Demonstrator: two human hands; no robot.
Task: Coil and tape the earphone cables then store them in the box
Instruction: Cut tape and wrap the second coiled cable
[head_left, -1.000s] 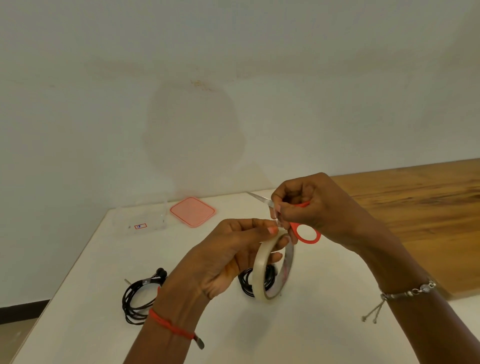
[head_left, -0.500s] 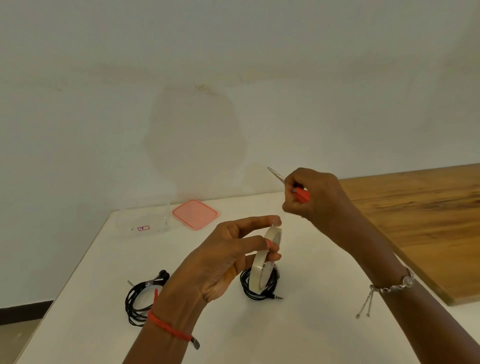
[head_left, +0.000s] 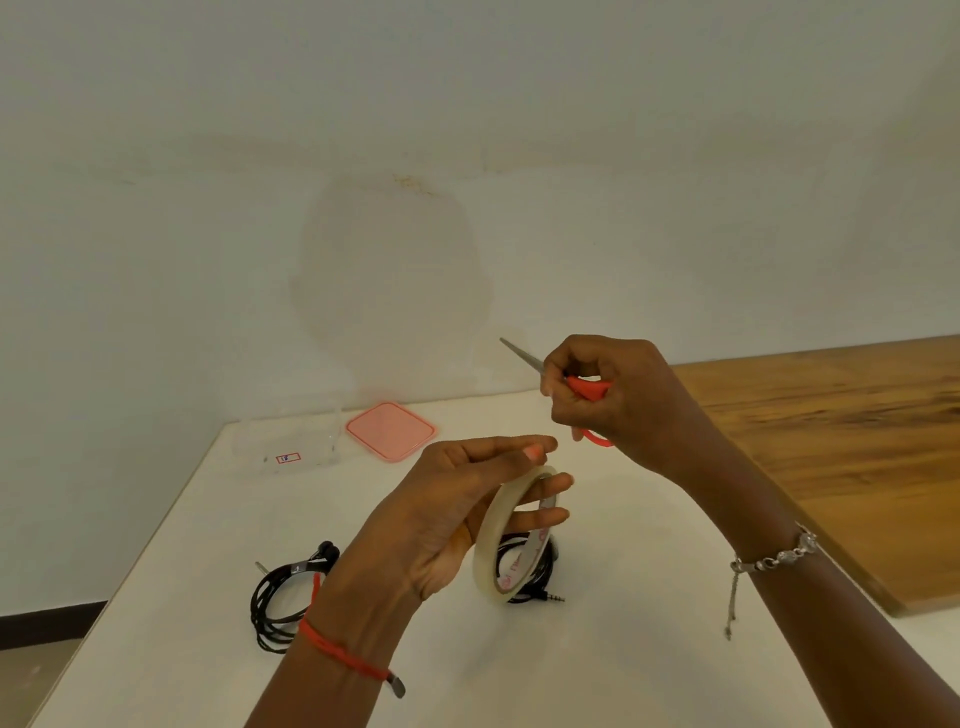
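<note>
My left hand (head_left: 447, 509) holds a roll of clear tape (head_left: 498, 551) upright above the white table (head_left: 623, 665), fingers through its core, thumb and forefinger pinched near its top. My right hand (head_left: 618, 400) grips red-handled scissors (head_left: 584, 387), blades pointing up-left, raised above and right of the roll. One coiled black earphone cable (head_left: 535, 577) lies right under the roll, its plug sticking out to the right. A second coiled black earphone cable (head_left: 283, 597) lies at the left, partly behind my left wrist. The clear box (head_left: 291, 441) stands at the back left.
A pink lid (head_left: 390, 431) lies beside the clear box near the wall. A wooden tabletop (head_left: 831, 441) adjoins the white table on the right. The wall runs close behind, and the table's left edge drops to the floor.
My right hand has lifted the scissors away from the tape roll, up and to the right. The left hand has lowered the roll a little and tilted it.
</note>
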